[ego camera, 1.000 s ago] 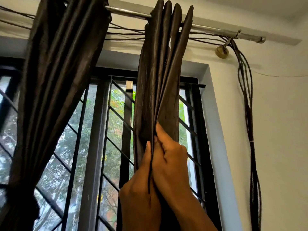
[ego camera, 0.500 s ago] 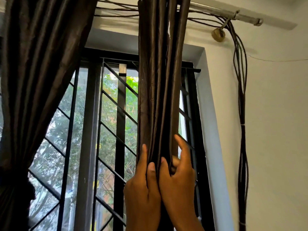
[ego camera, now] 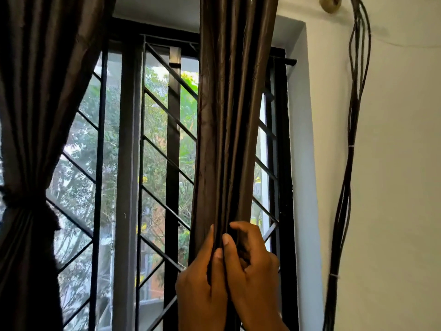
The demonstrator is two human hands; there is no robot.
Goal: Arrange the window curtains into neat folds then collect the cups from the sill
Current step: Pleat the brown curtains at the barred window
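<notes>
A dark brown right curtain point(ego camera: 229, 120) hangs in narrow vertical folds in front of the barred window. My left hand point(ego camera: 200, 283) grips its folds from the left, fingers wrapped around the pleats. My right hand point(ego camera: 250, 266) presses against the same folds from the right, thumb and fingers pinching the fabric. The two hands touch, low in the view. A second dark brown left curtain point(ego camera: 40, 115) hangs at the far left, gathered by a tie-back point(ego camera: 26, 204). The sill and the cups are out of view.
Behind the curtains is a window with a black diagonal grille point(ego camera: 164, 130) and a grey frame post point(ego camera: 126, 163). A bundle of dark cables point(ego camera: 350, 163) runs down the white wall point(ego camera: 403, 187) at the right. A round brass fitting point(ego camera: 330, 4) sits at the top.
The view has tilted down, so the curtain rod has left the frame. Both hands have slid down the right curtain, and the pleats are drawn closer together.
</notes>
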